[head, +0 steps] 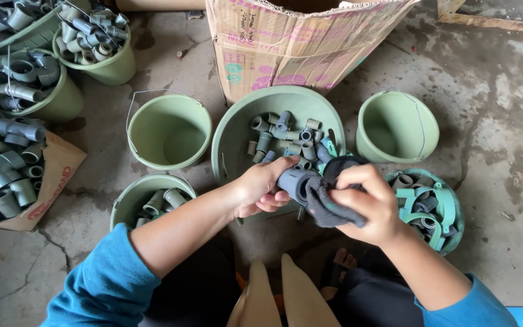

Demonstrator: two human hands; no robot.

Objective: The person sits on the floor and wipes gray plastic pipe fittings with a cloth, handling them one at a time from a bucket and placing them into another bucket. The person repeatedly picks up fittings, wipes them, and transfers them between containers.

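Fig.: head view, left to right.

Far left: two pale-green plastic buckets heaped w/ grey plastic pipe fittings (28, 85) (95, 45); we judge these full. Below them, a loose heap of grey elbow and tee fittings on a flattened brown cardboard sheet (7, 169), some green plastic strapping mixed in.

Left of centre: an empty pale-green bucket w/ wire handle (169, 130). Near it, closer to us, a pale-green bucket holding only a few grey fittings (152, 203); barely begun, in our judgement.

Centre: a wide pale-green plastic basin (237, 130) w/ approx. a dozen or more short grey couplings and sockets lying in its right half. We read these as pieces not yet handled. Behind it stands an open brown cardboard box (286, 45); contents not visible.

Over the basin's near rim: our left hand (261, 188), fingers curled tight around one end of a grey cylindrical plastic pipe coupling (295, 181). Our right hand (367, 203), fingers closed on a dark grey cloth rag (328, 209), presses the rag against the coupling's other end. The coupling thus sits between both hands, above the basin edge.

Right: a second empty pale-green bucket (398, 127), far side. Near right, a green basin w/ grey fittings and coils of green strapping (452, 233).

Overall: several containers loaded, two buckets empty, basin stock remaining; we judge the work partway through.
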